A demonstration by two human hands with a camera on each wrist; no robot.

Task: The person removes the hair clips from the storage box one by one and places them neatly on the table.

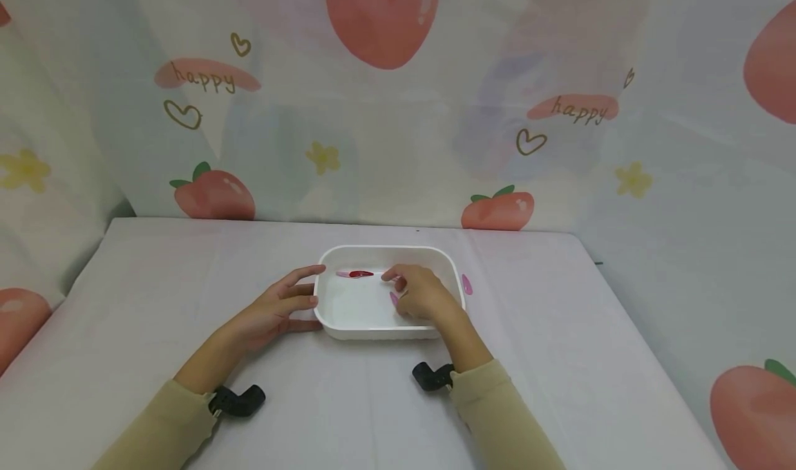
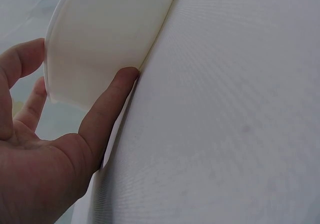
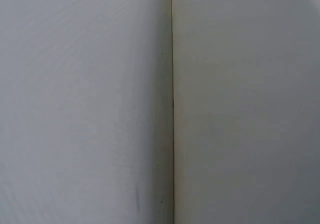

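A white rectangular tray (image 1: 379,334) sits on the table. My left hand (image 1: 280,309) rests against its left end, fingers spread and fairly straight. In the left wrist view, one finger (image 2: 107,104) touches the lower wall and others reach the rim. My right hand (image 1: 423,294) is inside the tray, fingers bent downward. A slim pink teardrop-shaped piece (image 1: 394,298) shows right at its thumb; whether the hand pinches it I cannot tell. Toward the back of the tray lies a red teardrop-shaped piece (image 1: 361,274), like a snap hair clip, beside a pink one (image 1: 342,274).
Another pink teardrop-shaped piece (image 1: 466,285) lies on the white-covered table (image 1: 547,359), just right of the tray. Behind the table hangs a patterned cloth (image 1: 398,145). The right wrist view shows only the tray's outer wall (image 3: 240,104) and the white tabletop.
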